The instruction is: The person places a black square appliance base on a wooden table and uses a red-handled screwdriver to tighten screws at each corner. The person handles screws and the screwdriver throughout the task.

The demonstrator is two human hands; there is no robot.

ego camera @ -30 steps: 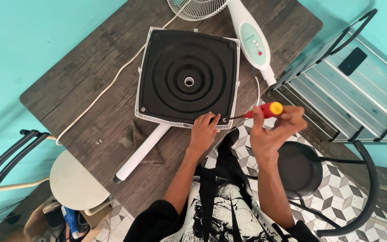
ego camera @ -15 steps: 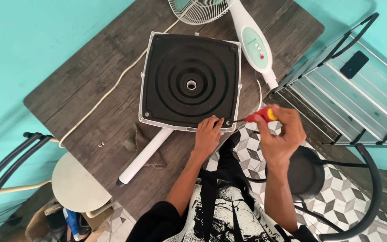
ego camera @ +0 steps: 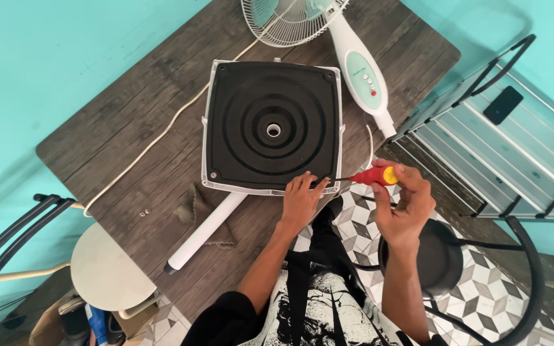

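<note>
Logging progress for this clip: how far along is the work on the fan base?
Done: the base lies underside up on the table, the pole beside it, and two loose screws lie on the wood. In hand: the right hand aims a screwdriver at the near right corner, where the left hand presses. Left: a screw still shows at the near left corner.

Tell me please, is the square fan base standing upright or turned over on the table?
Turned over. The fan base lies flat on the table, its black ribbed underside with the centre hole facing up.
</note>
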